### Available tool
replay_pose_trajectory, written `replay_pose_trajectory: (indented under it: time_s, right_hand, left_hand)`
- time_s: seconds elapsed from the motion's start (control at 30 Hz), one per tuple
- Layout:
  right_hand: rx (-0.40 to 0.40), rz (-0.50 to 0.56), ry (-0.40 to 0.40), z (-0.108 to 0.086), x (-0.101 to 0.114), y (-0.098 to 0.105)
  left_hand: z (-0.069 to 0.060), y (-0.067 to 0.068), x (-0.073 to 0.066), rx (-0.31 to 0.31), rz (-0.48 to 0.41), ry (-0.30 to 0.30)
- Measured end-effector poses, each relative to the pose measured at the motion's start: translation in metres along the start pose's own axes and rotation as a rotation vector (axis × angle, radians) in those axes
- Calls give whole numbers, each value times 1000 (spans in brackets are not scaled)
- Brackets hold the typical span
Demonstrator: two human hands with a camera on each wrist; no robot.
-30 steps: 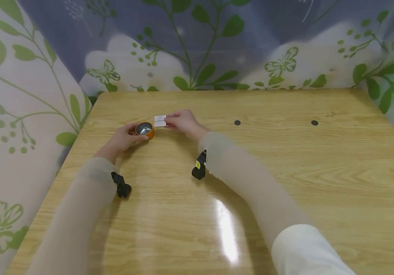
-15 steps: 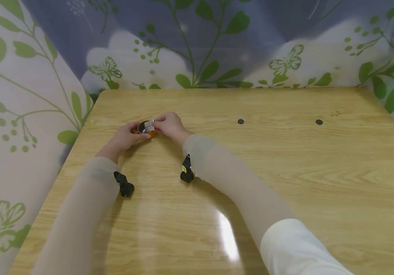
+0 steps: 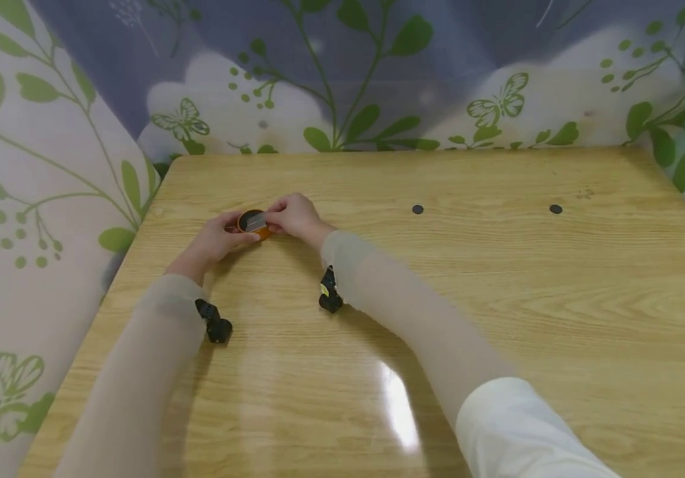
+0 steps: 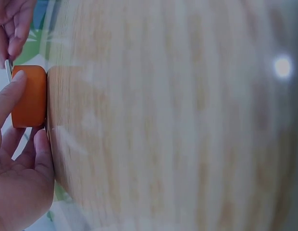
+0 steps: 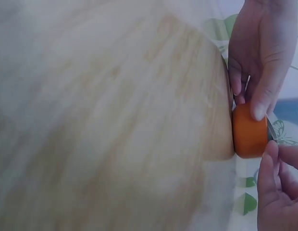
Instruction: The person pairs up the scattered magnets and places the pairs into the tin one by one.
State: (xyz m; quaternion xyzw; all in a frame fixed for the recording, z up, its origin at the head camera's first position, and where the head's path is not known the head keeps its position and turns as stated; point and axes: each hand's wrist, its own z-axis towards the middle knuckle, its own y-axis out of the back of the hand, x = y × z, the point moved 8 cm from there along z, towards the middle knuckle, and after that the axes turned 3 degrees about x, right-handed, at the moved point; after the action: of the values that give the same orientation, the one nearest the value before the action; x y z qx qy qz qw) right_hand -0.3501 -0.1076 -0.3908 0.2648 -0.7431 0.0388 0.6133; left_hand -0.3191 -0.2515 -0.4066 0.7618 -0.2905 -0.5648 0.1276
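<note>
A small orange cup [image 3: 263, 233] with a metallic inside stands near the far left of the table. My left hand [image 3: 214, 241] grips it from the left, thumb along the near side, as the left wrist view also shows on the cup's orange wall [image 4: 32, 98]. From the right, my right hand [image 3: 297, 216] pinches a small flat silvery piece [image 3: 255, 222] with a line across its middle. The piece lies over the cup's mouth, tilted. In the right wrist view its thin edge [image 5: 271, 129] shows at the rim; whether it touches the rim I cannot tell.
Two dark flat discs, one nearer [image 3: 417, 209] and one farther right [image 3: 555, 209], are on the wooden table [image 3: 438, 265]. A leaf-patterned curtain [image 3: 372, 79] borders the table's back and left. Black wrist cameras hang below both wrists.
My right hand has moved left, bringing the flat piece from beside the cup to over its mouth. In the last half second it has tilted slightly. My left hand stays on the cup.
</note>
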Motion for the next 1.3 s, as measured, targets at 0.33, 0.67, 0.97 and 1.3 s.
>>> replay_pose_trajectory:
  time_s: [0.33, 0.67, 0.97, 1.3]
  right_hand:
    - [119, -379, 195, -16, 12, 2]
    - [85, -599, 245, -14, 26, -23]
    - [110, -914, 342, -18, 30, -28]
    - [401, -1187, 149, -36, 6, -26]
  left_hand:
    - [-4, -3, -4, -11, 15, -12]
    - [-6, 1, -4, -10, -6, -37]
    - [1, -7, -8, -9, 2, -68]
    - [1, -2, -1, -6, 24, -46]
